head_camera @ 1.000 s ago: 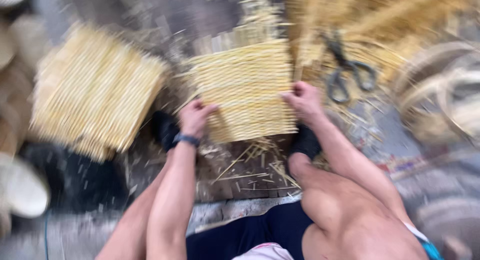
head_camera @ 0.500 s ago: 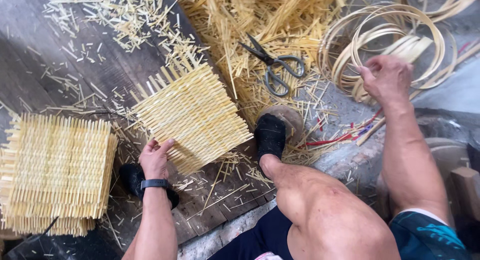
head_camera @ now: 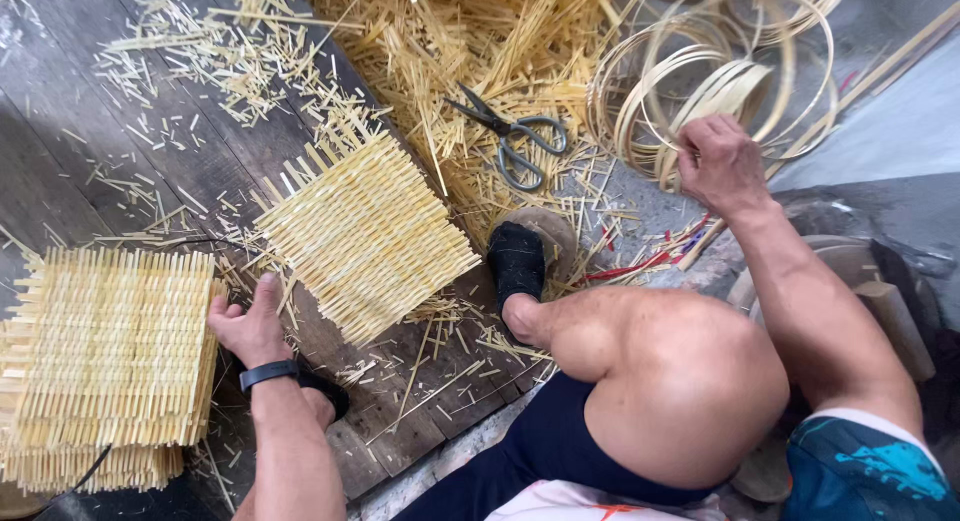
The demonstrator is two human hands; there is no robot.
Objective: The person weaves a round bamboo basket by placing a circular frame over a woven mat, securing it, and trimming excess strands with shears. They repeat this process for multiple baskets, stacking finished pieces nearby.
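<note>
A square woven bamboo mat (head_camera: 365, 231) lies on dark wooden planks (head_camera: 90, 111) in front of me. My left hand (head_camera: 250, 321), with a black wristband, rests by the mat's lower left corner, fingers loosely spread, holding nothing. My right hand (head_camera: 722, 163) reaches far right and grips a thin bamboo ring from a bundle of bamboo hoops (head_camera: 720, 76). My right knee and a foot in a black sandal (head_camera: 517, 261) sit just right of the mat.
A stack of finished woven mats (head_camera: 105, 366) lies at the left. Metal scissors (head_camera: 515, 136) rest on a heap of bamboo strips (head_camera: 470, 51). Loose offcuts litter the planks. A wooden stool (head_camera: 860, 291) stands at the right.
Both hands were on the mat a second ago. My right hand has left it and reached to the hoops on the right. My left hand has slid off the mat's corner.
</note>
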